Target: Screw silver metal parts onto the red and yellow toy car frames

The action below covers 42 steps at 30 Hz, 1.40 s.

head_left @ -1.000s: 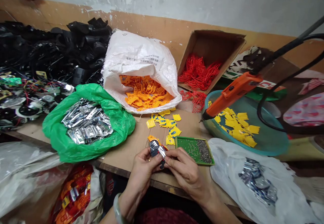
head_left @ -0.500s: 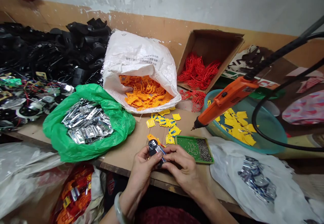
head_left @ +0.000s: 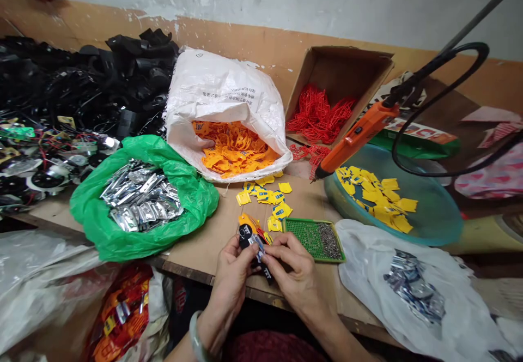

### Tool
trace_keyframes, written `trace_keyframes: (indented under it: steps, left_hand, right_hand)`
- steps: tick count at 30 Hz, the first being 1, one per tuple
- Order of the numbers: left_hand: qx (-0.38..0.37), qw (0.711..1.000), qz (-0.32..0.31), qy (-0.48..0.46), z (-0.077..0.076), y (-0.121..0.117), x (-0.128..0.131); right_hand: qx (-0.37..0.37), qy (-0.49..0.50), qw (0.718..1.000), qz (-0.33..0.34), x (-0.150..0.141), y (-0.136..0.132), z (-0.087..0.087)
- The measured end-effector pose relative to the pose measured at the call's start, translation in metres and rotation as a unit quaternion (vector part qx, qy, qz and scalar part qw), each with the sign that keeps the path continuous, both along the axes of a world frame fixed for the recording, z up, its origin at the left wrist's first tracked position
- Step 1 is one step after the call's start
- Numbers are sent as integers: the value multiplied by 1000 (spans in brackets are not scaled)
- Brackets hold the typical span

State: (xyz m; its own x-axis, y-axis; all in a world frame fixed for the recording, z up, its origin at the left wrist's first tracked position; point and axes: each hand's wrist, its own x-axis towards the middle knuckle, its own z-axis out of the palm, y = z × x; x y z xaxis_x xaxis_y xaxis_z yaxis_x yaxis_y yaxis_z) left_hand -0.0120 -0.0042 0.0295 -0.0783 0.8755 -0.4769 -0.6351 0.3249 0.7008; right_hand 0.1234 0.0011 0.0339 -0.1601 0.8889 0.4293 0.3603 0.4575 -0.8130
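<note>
At the far left of the desk (head_left: 196, 236) lies a heap of black plastic parts (head_left: 81, 84) beside a green plastic bag (head_left: 98, 236) of silver foil packets (head_left: 141, 198). Next comes a white woven sack (head_left: 220, 89) of orange plastic tags (head_left: 232, 149), with loose yellow tags (head_left: 261, 198) on the desk just below it. The left hand (head_left: 232, 275), a pale bangle (head_left: 195, 337) at its wrist, curls its fingers around a small black round-faced part (head_left: 245, 236) with orange and silver pieces attached. The right hand (head_left: 292, 275) pinches narrowly at the same part, which both hands hold just above the desk's front edge. Just right sits a green perforated tray (head_left: 312, 240) of small screws. Beyond it, a cardboard box (head_left: 339, 73) holds red plastic pieces (head_left: 318, 114). Untouched by either hand, an orange electric screwdriver (head_left: 355, 138) has swung up and left on its cable, above a teal basin (head_left: 433, 215) of yellow tags. A white plastic bag (head_left: 408, 307) lies at far right.
</note>
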Motion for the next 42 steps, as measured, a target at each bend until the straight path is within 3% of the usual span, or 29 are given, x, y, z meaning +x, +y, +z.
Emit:
trace_keyframes:
  steps: [4, 10, 16, 29, 37, 42]
  left_hand:
    - [-12, 1000, -21, 2, 1, -4, 3]
    - [25, 999, -35, 29, 2, -4, -3]
    - [56, 996, -31, 64, 4, 0, -1]
    - [38, 993, -83, 75, 5, -1, 1]
    - [61, 989, -77, 109, 12, -2, 3]
    - [80, 986, -62, 130, 15, 4, 8]
  right_hand:
    - [10, 2, 1000, -14, -2, -2, -2]
    - [-32, 14, 999, -24, 2, -2, -2]
    - [-82, -6, 993, -79, 4, 2, -4]
    - [-77, -9, 996, -45, 3, 7, 1]
    - [-148, 0, 987, -59, 4, 12, 6]
    - [-148, 10, 987, -58, 7, 19, 7]
